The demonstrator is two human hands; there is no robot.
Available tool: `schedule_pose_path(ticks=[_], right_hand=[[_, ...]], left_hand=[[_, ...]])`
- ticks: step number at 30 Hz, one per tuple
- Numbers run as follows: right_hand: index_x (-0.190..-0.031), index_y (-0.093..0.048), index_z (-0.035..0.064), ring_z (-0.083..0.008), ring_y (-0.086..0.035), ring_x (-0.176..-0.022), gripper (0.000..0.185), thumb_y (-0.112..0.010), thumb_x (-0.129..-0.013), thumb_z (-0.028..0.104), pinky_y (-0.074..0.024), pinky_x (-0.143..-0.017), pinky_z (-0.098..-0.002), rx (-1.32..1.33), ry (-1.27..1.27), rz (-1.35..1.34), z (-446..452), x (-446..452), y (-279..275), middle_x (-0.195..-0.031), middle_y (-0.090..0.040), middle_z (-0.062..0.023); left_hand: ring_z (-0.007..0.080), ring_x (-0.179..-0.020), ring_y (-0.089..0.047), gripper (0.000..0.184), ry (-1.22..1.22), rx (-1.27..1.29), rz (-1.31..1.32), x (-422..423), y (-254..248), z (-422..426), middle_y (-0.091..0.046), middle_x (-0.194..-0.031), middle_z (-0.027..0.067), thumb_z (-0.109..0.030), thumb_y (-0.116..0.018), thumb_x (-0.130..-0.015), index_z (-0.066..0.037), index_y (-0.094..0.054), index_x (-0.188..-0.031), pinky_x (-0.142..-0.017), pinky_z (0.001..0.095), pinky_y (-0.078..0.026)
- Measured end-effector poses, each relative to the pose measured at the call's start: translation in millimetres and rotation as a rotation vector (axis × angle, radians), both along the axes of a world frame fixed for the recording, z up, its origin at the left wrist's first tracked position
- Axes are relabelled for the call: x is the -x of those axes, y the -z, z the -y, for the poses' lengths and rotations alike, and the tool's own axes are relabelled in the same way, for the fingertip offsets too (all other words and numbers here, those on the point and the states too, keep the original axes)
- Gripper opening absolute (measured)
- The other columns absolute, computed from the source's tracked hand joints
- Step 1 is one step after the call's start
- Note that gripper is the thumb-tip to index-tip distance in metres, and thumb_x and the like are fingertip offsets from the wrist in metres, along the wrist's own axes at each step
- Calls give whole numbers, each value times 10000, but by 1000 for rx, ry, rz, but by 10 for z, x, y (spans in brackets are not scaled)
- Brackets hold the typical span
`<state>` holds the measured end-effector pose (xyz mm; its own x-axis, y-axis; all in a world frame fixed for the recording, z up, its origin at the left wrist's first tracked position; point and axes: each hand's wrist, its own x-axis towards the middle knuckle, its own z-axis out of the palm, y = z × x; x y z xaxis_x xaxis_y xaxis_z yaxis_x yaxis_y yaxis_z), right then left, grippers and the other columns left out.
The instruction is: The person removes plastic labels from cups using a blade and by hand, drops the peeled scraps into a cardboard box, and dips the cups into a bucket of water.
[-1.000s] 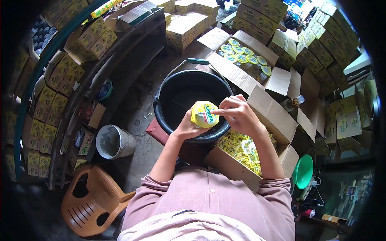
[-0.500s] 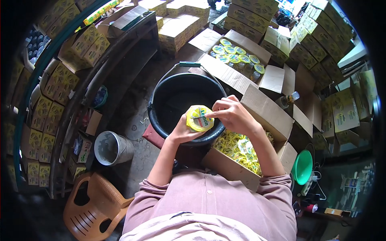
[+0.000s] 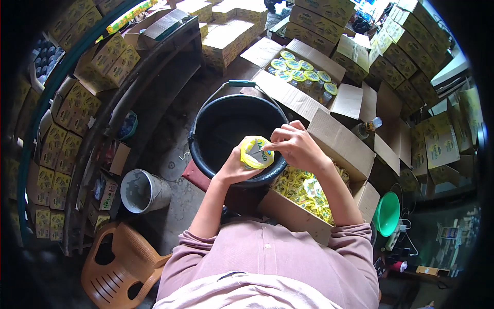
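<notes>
My left hand (image 3: 234,167) is closed around a round yellow lemon label (image 3: 250,161), its printed face turned up. Whether a single label or a stack of them lies in the palm, I cannot tell. A grey triangular patch shows on the printed face. My right hand (image 3: 297,146) pinches at the right side of the label with thumb and forefinger, the other fingers curled. Both hands are over the near rim of a black bucket (image 3: 198,112) with a raised handle. Right of it, a cardboard box (image 3: 288,212) holds a heap of yellow labels (image 3: 296,186), partly behind my right forearm.
Beyond the bucket, an open carton (image 3: 291,96) holds several bottles with yellow labels. A brown chair (image 3: 119,262) and grey bucket (image 3: 145,190) stand left, a green bowl (image 3: 388,214) right. Stacked yellow boxes (image 3: 320,20) and a laden shelf (image 3: 110,121) surround the floor.
The dark line across the label has become a wider grey triangular patch. My right fingers have shifted slightly at its edge; my left hand keeps its hold.
</notes>
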<state>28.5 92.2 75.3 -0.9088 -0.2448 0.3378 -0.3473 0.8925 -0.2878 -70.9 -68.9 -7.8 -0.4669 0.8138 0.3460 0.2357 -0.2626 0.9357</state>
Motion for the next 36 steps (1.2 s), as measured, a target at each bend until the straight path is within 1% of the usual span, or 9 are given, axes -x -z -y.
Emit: schedule_pose_path(ticks=[10, 14, 17, 20, 21, 23, 26, 31, 36], right_hand=[[-844, -674, 174, -151, -548, -722, 299, -586, -658, -43, -339, -763, -292, 135, 141, -124, -305, -193, 70, -734, -563, 2], [-857, -669, 141, -167, -557, -692, 288, -588, -662, -55, -356, -739, -290, 228, 280, -237, -387, -426, 185, -684, -558, -9], [-879, -662, 121, -179, -555, -687, 280, -592, -670, -52, -373, -712, -293, 294, 430, -320, -384, -673, 332, -704, -563, -24], [-903, -652, 95, -174, -543, -666, 274, -593, -678, -50, -392, -677, -291, 430, 599, -347, -227, -889, 402, -713, -556, -43], [-909, -648, 86, -171, -539, -661, 274, -591, -680, -53, -397, -664, -289, 473, 625, -334, -191, -964, 446, -713, -552, -48], [-920, -641, 68, -165, -529, -650, 274, -587, -684, -60, -407, -638, -286, 558, 675, -314, -131, -1087, 554, -713, -545, -58], [-913, -638, 55, -159, -526, -643, 273, -577, -684, -80, -416, -621, -278, 589, 708, -312, -5, -1202, 637, -704, -536, -63], [-927, -638, 58, -154, -527, -647, 299, -586, -674, -91, -421, -640, -271, 699, 785, -275, 98, -1310, 753, -713, -543, -59], [-928, -638, 59, -147, -512, -634, 299, -594, -672, -88, -419, -637, -272, 704, 841, -289, 136, -1359, 793, -695, -531, -57]], left_hand=[[182, -883, -560, 504, -50, -19, -69, 18, 19, -11, -569, -959, 104, -117, -713, -608, -2, -493, -1046, -804, 290, -448], [197, -881, -565, 477, -122, 31, -64, 13, 87, -25, -567, -949, 109, -93, -706, -611, 0, -496, -1030, -801, 297, -451], [230, -875, -575, 429, -197, 118, -141, -5, -28, -47, -565, -927, 126, -76, -693, -617, 3, -500, -992, -789, 305, -455], [276, -860, -580, 403, -184, 232, -230, 88, -102, -111, -562, -899, 149, -82, -685, -615, 4, -495, -960, -769, 321, -461], [314, -856, -578, 377, -162, 307, -348, 157, -75, -121, -565, -892, 164, -133, -669, -634, -7, -485, -937, -751, 343, -463], [321, -872, -580, 411, -183, 616, -452, 161, -328, -130, -573, -903, 170, -205, -665, -637, -10, -480, -948, -735, 366, -467], [334, -869, -576, 420, -185, 884, -804, 292, -238, -239, -573, -910, 187, -227, -661, -618, -3, -462, -913, -726, 392, -472], [292, -884, -588, 566, -121, 1149, -976, 336, -253, -334, -575, -984, 155, -300, -714, -594, -18, -456, -1011, -755, 393, -462], [254, -866, -601, 589, -88, 1316, -1078, 395, -298, -404, -607, -914, 126, -305, -746, -552, -32, -500, -1012, -748, 377, -424]])
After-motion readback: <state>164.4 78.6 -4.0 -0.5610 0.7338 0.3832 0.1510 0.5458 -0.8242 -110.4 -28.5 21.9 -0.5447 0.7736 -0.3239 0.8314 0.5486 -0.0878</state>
